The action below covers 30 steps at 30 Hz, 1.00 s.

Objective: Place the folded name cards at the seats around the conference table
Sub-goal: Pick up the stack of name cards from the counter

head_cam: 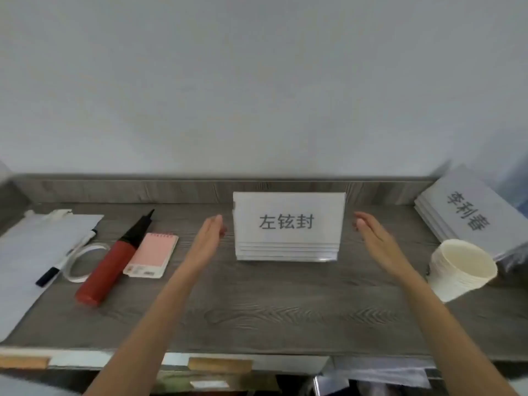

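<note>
So I had both arms stretched out over the grey wood-grain worktop, one on each side of the stack of name cards. The stack stood upright toward the back of the worktop, just in front of the low back ledge, with the front card showing 3 printed characters and the edges of more cards layered at the bottom.

My left hand was just beside the stack's left edge, palm turned in toward it, fingers straight and relaxed, not touching anything as far as I could tell. My right hand mirrored it on the other side, near the right edge, fingers straight too, holding nothing. There was a small gap on both sides.

Off to the right sat a second pile of name cards, lying at a slant in the corner, with a stack of paper cups tipped on its side just in front of it.

On the left: a red and black hand pump, a pink notepad right beside it, a roll of clear tape, a marker and some white paper.
</note>
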Available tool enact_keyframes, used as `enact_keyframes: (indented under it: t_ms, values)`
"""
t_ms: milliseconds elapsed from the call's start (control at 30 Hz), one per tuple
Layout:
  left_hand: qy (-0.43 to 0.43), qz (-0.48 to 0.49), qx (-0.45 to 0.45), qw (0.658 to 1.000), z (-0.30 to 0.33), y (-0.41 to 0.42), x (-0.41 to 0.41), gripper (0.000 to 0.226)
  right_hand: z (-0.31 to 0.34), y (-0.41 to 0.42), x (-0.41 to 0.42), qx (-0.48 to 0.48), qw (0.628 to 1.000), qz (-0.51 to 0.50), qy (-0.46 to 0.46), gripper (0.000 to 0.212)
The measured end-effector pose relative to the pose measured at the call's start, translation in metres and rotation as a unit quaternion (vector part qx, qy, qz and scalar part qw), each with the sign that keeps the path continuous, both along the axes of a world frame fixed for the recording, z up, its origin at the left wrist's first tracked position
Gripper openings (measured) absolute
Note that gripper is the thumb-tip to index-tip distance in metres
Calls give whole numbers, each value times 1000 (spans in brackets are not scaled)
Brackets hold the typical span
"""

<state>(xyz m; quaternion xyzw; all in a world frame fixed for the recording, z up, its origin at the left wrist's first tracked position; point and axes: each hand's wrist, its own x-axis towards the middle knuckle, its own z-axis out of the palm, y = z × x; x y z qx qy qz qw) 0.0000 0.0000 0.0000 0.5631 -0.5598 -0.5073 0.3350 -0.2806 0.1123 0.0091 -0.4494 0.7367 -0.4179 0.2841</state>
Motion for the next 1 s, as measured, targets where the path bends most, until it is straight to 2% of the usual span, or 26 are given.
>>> enact_keyframes:
  t_ms: [67,167,200,267,333,433,467,567,733,833,1000]
  values:
    - [0,-13,21,1000,-6,-1,-12,38,-11,-8,8,30,998,5,-48,50]
    - [30,-25,30,999,-20,-2,-24,57,-36,-17,11,38,992,-3,-123,87]
    - [38,-18,21,999,-21,-2,-26,57,-34,-19,14,27,988,-14,-149,88]
    - [66,-3,-14,998,-8,-3,-29,46,-19,-20,23,-22,986,-21,-163,59]
    - [73,-17,-45,996,2,-8,-27,45,-9,-26,24,-53,985,-23,-162,43]
    - [19,-74,-55,996,3,-11,-19,77,1,-29,21,-61,984,19,-167,38]
    - [13,-81,-58,995,4,-9,-17,73,4,-30,22,-57,983,34,-168,34]
    - [9,-67,-94,993,3,-4,-11,42,4,-31,28,-76,981,45,-172,27]
    - [21,9,-108,994,0,33,4,32,4,-27,42,-60,975,59,-208,32]
    - [5,91,-131,987,0,61,13,39,6,-24,48,-40,973,127,-189,21]
    - [-53,239,-136,960,8,124,27,31,16,-19,68,-36,952,248,-178,12]
